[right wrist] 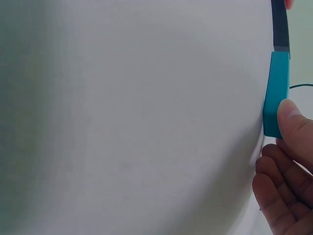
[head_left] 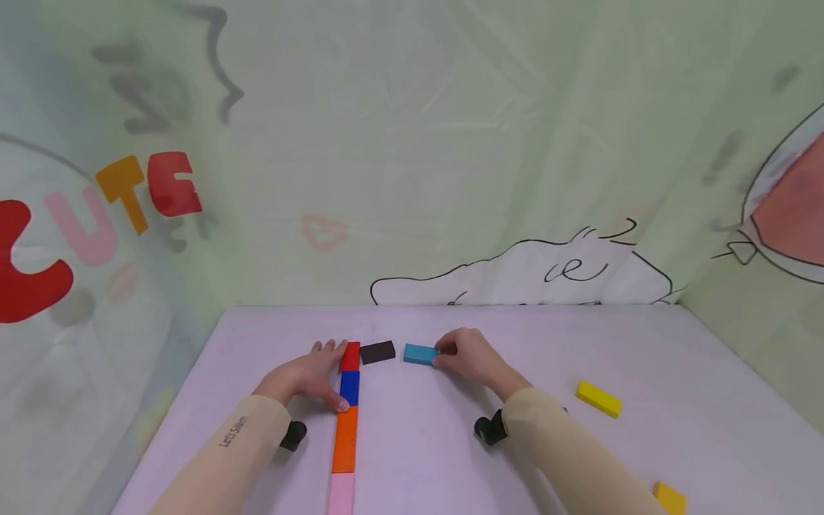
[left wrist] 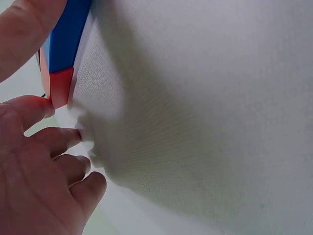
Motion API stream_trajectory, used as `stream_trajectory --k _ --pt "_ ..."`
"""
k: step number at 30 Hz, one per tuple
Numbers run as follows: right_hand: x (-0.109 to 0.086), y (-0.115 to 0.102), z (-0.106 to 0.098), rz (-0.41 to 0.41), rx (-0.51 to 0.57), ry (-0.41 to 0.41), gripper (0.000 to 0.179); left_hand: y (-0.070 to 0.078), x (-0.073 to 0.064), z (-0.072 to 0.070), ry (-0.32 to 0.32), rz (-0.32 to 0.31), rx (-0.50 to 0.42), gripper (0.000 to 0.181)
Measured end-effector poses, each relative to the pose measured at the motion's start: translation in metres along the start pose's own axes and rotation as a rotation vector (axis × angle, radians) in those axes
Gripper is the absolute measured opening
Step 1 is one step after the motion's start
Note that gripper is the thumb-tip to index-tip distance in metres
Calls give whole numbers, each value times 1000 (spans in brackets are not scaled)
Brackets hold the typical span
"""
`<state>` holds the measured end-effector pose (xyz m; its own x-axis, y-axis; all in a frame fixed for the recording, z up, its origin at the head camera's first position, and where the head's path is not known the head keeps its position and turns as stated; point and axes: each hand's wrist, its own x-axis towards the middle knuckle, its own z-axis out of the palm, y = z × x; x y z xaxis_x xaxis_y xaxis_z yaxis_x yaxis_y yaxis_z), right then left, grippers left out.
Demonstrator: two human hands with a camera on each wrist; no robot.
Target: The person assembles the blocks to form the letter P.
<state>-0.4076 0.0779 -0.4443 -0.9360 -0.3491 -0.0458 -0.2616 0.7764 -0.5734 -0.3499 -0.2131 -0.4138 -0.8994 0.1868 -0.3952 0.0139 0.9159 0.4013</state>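
Observation:
A row of flat blocks runs away from me on the table: a pink block (head_left: 342, 493), an orange block (head_left: 345, 440), a dark blue block (head_left: 350, 388) and a red block (head_left: 350, 356) at the far end. My left hand (head_left: 309, 375) rests against the row's left side, index fingertip at the red block and thumb by the joint of dark blue and orange. Beside the red block, slightly tilted, lies a black block (head_left: 378, 352). To its right, my right hand (head_left: 473, 355) pinches the right end of a light blue block (head_left: 420, 354) between thumb and fingers.
A yellow block (head_left: 599, 399) lies on the right of the pale table (head_left: 444, 458), and an orange-yellow block (head_left: 670, 498) sits nearer the bottom edge. A printed cloth wall (head_left: 412, 143) stands behind the table's far edge.

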Motion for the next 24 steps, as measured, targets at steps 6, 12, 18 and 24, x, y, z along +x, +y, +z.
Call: stream_trajectory --k 6,12,18,24 --pt "7 -1 1 0 -14 -6 28 1 -1 -1 -5 -5 -2 108" --pt "13 -3 3 -1 -11 -3 28 1 -1 -1 -3 -9 0 108" --pt "15 -6 3 -1 -12 -3 28 2 -1 -2 -7 -14 -12 108" --pt "17 -8 4 4 -10 -4 29 1 0 -2 -11 -17 -10 109"
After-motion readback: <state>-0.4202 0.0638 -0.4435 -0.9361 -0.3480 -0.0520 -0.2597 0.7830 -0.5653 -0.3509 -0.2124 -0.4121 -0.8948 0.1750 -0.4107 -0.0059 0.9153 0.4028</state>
